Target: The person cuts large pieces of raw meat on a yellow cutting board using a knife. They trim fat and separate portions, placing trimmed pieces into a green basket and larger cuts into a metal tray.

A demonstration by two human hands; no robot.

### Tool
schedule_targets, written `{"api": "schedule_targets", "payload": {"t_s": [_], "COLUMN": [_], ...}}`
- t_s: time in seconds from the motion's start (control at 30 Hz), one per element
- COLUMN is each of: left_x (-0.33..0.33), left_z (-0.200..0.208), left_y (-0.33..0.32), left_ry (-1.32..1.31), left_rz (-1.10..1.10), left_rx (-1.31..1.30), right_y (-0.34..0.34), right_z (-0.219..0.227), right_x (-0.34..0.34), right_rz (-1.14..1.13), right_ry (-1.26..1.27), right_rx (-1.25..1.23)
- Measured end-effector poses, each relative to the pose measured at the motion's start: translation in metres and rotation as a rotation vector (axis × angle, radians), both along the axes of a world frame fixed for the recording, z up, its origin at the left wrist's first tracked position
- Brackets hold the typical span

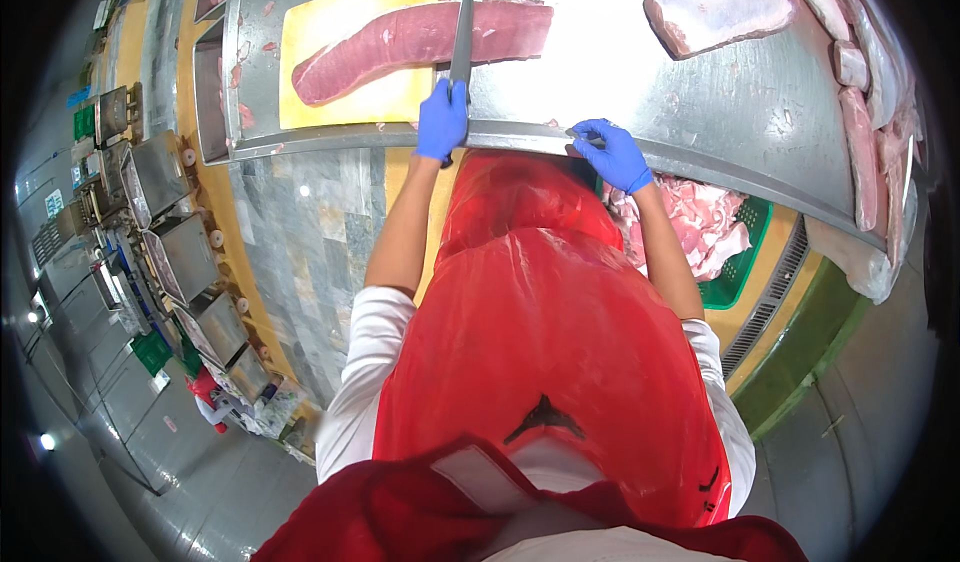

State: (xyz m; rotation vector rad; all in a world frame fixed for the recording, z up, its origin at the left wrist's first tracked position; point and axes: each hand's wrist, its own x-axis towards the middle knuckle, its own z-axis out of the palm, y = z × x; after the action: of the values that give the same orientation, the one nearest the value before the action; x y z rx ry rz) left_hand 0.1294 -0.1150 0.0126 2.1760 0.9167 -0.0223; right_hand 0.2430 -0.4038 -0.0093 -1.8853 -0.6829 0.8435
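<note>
My blue-gloved left hand (442,124) is closed round the handle of a knife (462,37) near the table's front edge. The blade points away from me and passes over a long pink strip of meat (375,57). Part of that strip lies on a yellow cutting board (305,32); its right end reaches onto the bare metal. At the front edge, further right, my gloved right hand (612,154) has its fingers bent and pinched together. Something small and dark shows by its fingertips, too small to name.
A pale, fat-covered slab of meat (722,17) lies on the metal table (590,72) at the far right. More long cuts (858,142) line the right edge. Below the edge stands a green basket (757,237) of meat trimmings (700,224). Metal bins (183,262) stand at left.
</note>
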Motion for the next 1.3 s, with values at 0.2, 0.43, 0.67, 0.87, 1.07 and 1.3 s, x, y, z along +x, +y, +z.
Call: {"api": "schedule_targets", "payload": {"t_s": [0.2, 0.43, 0.67, 0.87, 1.07, 1.3], "left_x": [0.026, 0.013, 0.032, 0.110, 0.226, 0.120], "left_z": [-0.026, -0.049, -0.074, -0.074, 0.014, 0.096], "left_y": [0.012, 0.003, -0.008, -0.049, -0.065, 0.063], "left_ry": [-0.041, -0.050, -0.157, -0.484, -0.797, -0.760], "left_rz": [-0.039, -0.024, 0.099, 0.504, 0.511, 0.119], "left_rx": [0.022, -0.061, -0.274, -0.907, -1.733, -0.972], "right_y": [-0.010, -0.023, -0.021, -0.011, 0.010, 0.158], "right_z": [-0.001, -0.014, -0.011, 0.005, 0.021, 0.028], "right_x": [0.005, -0.005, -0.003, 0.002, 0.021, 0.054], "right_rz": [-0.063, -0.110, -0.073, -0.038, 0.067, -0.278], "right_ry": [-0.003, 0.074, 0.077, 0.040, -0.152, -0.402], "right_rx": [-0.040, -0.047, -0.032, -0.075, -0.085, 0.133]}}
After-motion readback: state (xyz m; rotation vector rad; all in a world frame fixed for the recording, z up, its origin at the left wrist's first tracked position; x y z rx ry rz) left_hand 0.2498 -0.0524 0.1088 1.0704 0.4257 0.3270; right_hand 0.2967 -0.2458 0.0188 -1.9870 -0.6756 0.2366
